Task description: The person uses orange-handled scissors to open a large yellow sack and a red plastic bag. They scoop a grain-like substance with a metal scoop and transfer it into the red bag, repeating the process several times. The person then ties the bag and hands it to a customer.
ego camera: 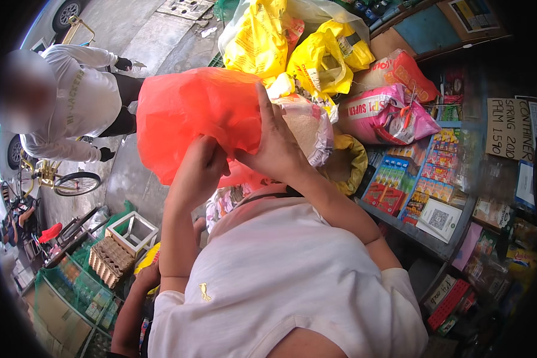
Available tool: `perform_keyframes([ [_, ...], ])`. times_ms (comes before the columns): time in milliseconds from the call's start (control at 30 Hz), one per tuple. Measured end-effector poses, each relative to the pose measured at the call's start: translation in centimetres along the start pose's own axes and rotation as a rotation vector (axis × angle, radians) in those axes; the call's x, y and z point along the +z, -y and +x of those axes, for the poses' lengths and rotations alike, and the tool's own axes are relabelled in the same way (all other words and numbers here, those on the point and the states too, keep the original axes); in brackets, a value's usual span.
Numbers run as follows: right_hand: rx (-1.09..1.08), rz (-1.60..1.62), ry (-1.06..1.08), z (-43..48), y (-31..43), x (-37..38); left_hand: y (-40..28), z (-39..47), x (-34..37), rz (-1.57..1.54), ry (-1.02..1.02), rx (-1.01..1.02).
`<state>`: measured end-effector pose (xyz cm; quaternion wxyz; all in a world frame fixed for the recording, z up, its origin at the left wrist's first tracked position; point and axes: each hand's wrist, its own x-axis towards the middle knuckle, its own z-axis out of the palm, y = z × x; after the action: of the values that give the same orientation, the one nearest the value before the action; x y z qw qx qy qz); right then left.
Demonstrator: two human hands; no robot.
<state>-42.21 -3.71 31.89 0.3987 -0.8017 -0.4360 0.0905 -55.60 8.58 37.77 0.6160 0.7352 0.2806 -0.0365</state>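
Note:
A puffed-out red plastic bag (192, 107) fills the space in front of my chest. My left hand (201, 163) is closed, with the thin plastic pinched in its curled fingers. On the bag's right side my right hand (279, 141) has its thumb and fingers spread around the gathered plastic. Whether anything is inside the bag cannot be seen. Just behind my right hand stands an open sack of grain (306, 121), with a rolled-down yellow sack (347, 165) to its right.
Yellow plastic bags (259, 40) and a pink printed sack (385, 114) lie beyond. Small packets fill a display counter (434, 241) at right. A person in a white long-sleeved top (89, 98) stands at upper left. Egg trays (110, 259) and another person's arm (136, 300) are at lower left.

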Motion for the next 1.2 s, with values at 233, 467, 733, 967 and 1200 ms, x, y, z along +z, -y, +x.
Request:
perform_keyframes([
  [233,0.504,-0.053,0.365,8.3,-7.0,-7.6,-2.6,-3.4,-6.2,0.186,-0.130,0.023],
  [467,-0.538,-0.008,0.408,6.0,3.7,-3.0,-5.5,-3.6,-3.2,-0.015,-0.179,0.347],
  [733,-0.711,-0.830,0.876,4.9,-2.1,-0.9,0.0,-2.0,-8.7,0.557,0.042,-0.002],
  [967,-0.573,0.049,0.462,-0.2,-4.1,-7.8,9.2,-3.9,-13.3,-0.031,-0.055,-0.212],
  [1200,0.462,0.576,0.147,3.4,-19.6,-8.1,7.6,-1.9,-13.4,-0.417,-0.582,0.053],
])
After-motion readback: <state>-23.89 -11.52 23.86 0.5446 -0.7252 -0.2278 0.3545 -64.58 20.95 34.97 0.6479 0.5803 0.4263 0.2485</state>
